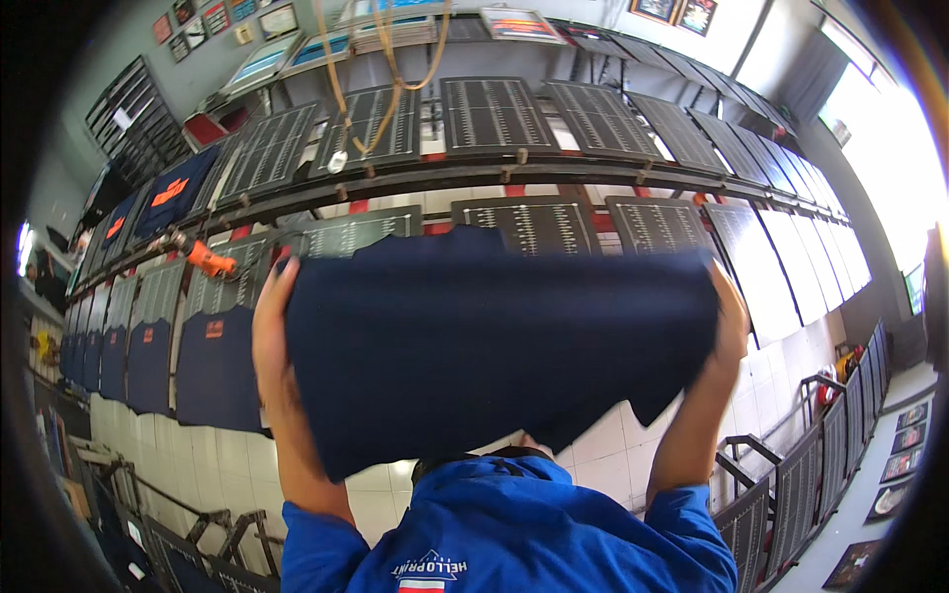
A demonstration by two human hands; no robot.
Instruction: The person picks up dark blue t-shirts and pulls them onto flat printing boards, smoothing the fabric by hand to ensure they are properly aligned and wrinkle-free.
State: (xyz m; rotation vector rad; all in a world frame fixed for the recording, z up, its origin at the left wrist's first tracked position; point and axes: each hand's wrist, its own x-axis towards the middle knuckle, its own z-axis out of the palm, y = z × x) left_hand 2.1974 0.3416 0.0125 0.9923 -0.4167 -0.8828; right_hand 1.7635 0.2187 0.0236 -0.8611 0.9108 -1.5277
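A dark navy piece of shirt fabric (494, 356) is stretched wide in front of me, its upper edge nearly straight and its lower edge hanging uneven. My left hand (274, 301) is closed on the left end of that upper edge. At the opposite end, my right hand (730, 311) grips the top corner; it is slightly blurred. The fabric hides some of the fingers. Behind the upper edge shows more navy cloth (435, 243) over a grey board (366, 229); whether it is part of the held piece I cannot tell.
Dark boards with white markings (524, 222) line a long two-sided rack. Navy shirt panels with orange prints (215, 361) lie on boards at left, near an orange tool (210, 259). Beige hoses (395, 84) hang overhead. More boards (806, 474) stand at lower right.
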